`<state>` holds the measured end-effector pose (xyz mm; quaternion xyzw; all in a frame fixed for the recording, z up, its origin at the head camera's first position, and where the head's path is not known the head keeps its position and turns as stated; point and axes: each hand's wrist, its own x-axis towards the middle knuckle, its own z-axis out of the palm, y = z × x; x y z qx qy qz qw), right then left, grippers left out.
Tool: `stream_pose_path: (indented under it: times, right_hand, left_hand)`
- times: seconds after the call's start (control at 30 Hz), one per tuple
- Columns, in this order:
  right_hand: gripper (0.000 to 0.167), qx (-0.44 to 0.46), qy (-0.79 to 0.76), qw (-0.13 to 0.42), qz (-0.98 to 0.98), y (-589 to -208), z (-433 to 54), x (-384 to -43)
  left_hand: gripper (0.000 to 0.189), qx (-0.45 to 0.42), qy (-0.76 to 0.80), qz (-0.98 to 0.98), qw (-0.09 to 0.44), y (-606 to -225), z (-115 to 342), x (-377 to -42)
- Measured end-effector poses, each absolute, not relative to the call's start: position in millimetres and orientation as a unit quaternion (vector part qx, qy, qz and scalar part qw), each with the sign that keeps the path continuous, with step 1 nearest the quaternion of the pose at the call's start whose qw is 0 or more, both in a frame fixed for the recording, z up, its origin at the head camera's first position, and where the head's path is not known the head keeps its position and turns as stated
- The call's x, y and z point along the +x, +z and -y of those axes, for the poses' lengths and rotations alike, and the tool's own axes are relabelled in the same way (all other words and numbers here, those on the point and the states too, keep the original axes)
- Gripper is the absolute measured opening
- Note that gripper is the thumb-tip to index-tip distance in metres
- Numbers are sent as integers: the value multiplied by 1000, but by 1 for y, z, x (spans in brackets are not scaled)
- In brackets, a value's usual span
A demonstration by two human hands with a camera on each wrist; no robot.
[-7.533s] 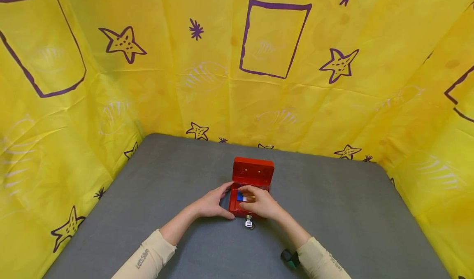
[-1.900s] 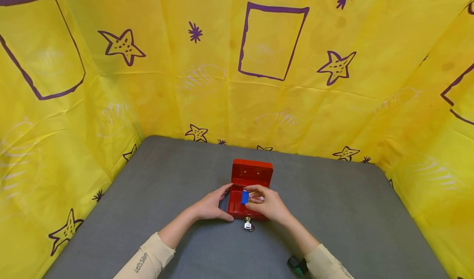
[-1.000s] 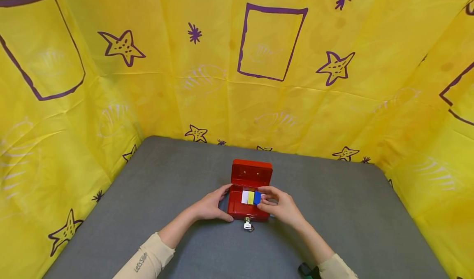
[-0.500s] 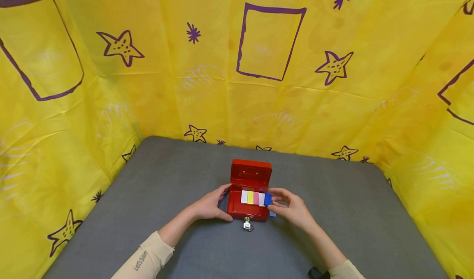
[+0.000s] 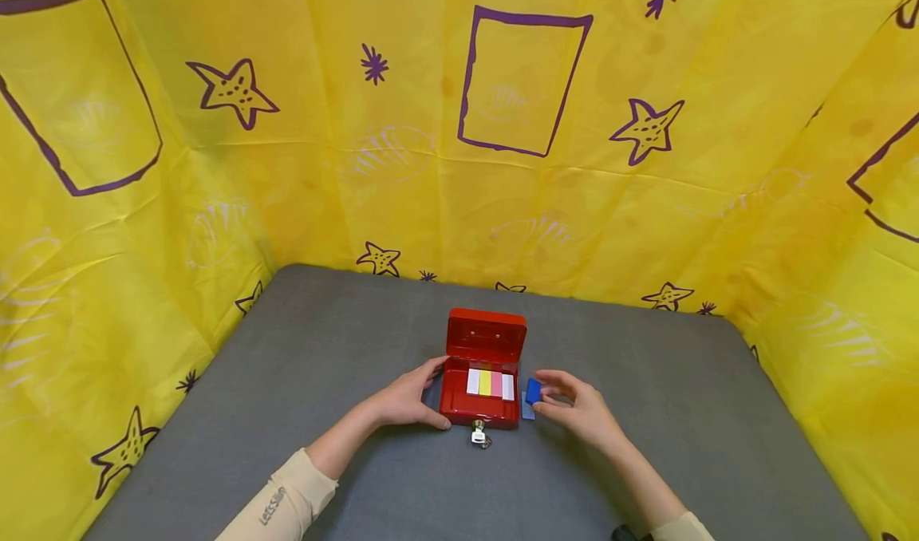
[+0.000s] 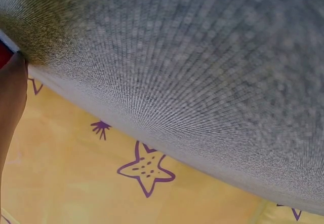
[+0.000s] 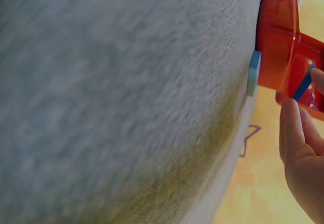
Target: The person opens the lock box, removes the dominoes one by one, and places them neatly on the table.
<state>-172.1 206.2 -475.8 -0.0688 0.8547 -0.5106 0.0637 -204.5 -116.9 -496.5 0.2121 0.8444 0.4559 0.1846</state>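
Note:
A red metal cash box point(image 5: 479, 407) stands on the grey table with its lid point(image 5: 487, 335) raised. Inside lies a row of white, yellow and pink flat blocks point(image 5: 485, 384). My left hand point(image 5: 409, 400) holds the box at its left side, thumb at the front corner and fingers at the back; the left wrist view shows just a bit of this. Just right of the box, my right hand point(image 5: 577, 407) pinches a dark blue block point(image 5: 533, 391) between thumb and fingers, above the table. A paler blue block point(image 5: 527, 405) touches or nearly touches the box's right wall.
A key point(image 5: 479, 436) sticks out of the lock at the front of the box, with a ring hanging from it. Yellow cloth point(image 5: 402, 182) with purple drawings hangs behind and beside the grey table point(image 5: 345, 317).
My right hand has lifted the dark blue block and carried it rightward out of the box, baring the row of blocks inside. My left hand stays on the box.

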Motion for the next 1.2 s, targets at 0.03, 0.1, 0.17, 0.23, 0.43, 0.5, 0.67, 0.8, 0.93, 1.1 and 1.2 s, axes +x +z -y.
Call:
stream_pose_path:
  times: [0.03, 0.1, 0.17, 0.23, 0.43, 0.5, 0.67, 0.8, 0.93, 1.1, 1.2]
  right_hand:
    - [49, -67, -510, 62, -855, -476, -208, -172]
    - [49, -73, -508, 58, -857, -478, -212, -172]
    - [48, -78, -504, 54, -858, -479, -215, -172]
    - [48, -79, -505, 52, -858, -481, -218, -172]
    - [48, -82, -498, 49, -862, -485, -226, -170]
    - [48, -84, -495, 48, -864, -485, -229, -169]
    - [48, -81, -480, 54, -872, -486, -233, -170]
    - [46, -81, -461, 62, -882, -488, -234, -171]
    - [46, -98, -451, 68, -884, -490, -235, -172]
    - [45, -126, -448, 66, -882, -492, -237, -173]
    - [44, -141, -442, 60, -884, -493, -237, -174]
  left_hand:
    - [102, 212, 456, -844, 185, -496, 117, -204]
    - [101, 211, 456, -845, 185, -496, 117, -204]
    - [101, 209, 456, -845, 186, -496, 117, -204]
    - [101, 207, 455, -845, 187, -495, 117, -204]
    - [101, 202, 455, -846, 192, -495, 117, -204]
    - [101, 204, 455, -846, 191, -495, 117, -204]
    - [102, 204, 452, -848, 190, -494, 117, -204]
    - [101, 202, 453, -847, 191, -494, 117, -204]
    - [101, 200, 453, -847, 192, -495, 117, -204]
    - [101, 201, 454, -846, 192, -495, 117, -204]
    - [101, 203, 458, -845, 189, -494, 117, -204]
